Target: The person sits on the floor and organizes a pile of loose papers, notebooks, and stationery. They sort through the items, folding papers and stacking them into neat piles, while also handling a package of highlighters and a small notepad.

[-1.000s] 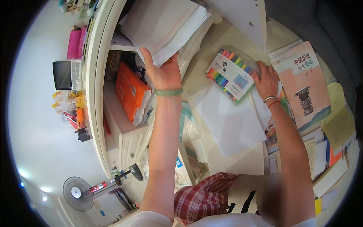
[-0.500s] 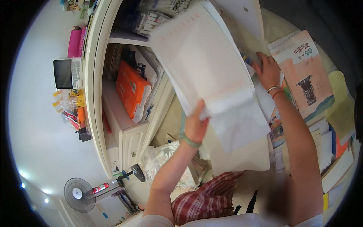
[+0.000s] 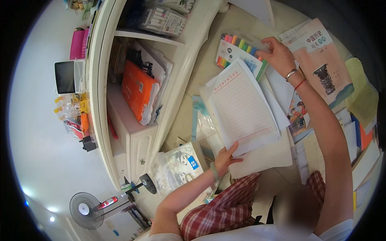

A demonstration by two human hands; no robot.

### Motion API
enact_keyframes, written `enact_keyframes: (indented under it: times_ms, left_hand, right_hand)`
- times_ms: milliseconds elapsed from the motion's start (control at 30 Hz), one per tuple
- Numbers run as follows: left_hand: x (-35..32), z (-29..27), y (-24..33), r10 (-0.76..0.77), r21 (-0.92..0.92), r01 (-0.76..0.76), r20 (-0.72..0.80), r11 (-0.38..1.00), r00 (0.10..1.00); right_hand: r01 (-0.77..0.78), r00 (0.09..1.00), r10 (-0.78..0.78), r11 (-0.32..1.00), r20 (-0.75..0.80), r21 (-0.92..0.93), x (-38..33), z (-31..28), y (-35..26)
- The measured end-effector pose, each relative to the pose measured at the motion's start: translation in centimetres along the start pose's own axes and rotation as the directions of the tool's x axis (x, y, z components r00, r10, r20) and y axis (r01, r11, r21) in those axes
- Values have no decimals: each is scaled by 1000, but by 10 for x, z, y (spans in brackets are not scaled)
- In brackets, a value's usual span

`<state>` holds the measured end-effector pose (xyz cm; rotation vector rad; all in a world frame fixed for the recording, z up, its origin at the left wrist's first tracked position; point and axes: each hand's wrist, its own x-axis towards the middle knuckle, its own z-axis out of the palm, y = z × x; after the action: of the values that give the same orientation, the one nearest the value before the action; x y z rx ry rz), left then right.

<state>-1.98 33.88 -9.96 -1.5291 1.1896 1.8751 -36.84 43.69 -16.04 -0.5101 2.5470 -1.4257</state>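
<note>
My left hand (image 3: pixel 226 161) is at the lower edge of a stack of white lined writing paper (image 3: pixel 245 108) with red printing. Its thumb lies by the paper's corner and its fingers are spread. My right hand (image 3: pixel 279 55) curls its fingers and thumb at the right end of a clear-cased pack of colored markers (image 3: pixel 237 48). The marker pack lies beyond the paper, whose top sheets partly cover it. Below the lined paper is a plain off-white sheet (image 3: pixel 267 158).
A pinkish textbook (image 3: pixel 325 76), a yellow-green booklet (image 3: pixel 362 88) and loose papers lie to the right. On the left are a panda-print box (image 3: pixel 181 160) and a cabinet with an orange package (image 3: pixel 138 92) and a marker box (image 3: pixel 163 20). A fan (image 3: pixel 86 210) stands lower left.
The raised lined paper has come down flat, uncovering the marker pack. My left hand moved lower and its fingers spread. My right hand shifted slightly up and left.
</note>
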Motion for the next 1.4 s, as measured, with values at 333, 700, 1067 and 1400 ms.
enact_keyframes:
  times_ms: [333,700,1067,1400]
  left_hand:
    - [-19,-35,171,806,820,-551,426,-154,410]
    - [-113,-27,404,625,679,503,719,-535,-304]
    - [-110,-31,408,698,775,329,630,-540,-340]
    - [-123,-16,402,754,806,221,592,-549,-285]
  right_hand:
    - [254,963,-227,945,143,-205,-18,-50,-55]
    - [1,998,-44,765,50,644,13,-68,-144]
    - [-60,998,64,620,26,782,125,0,-206]
    - [-209,978,161,723,134,658,208,66,-270]
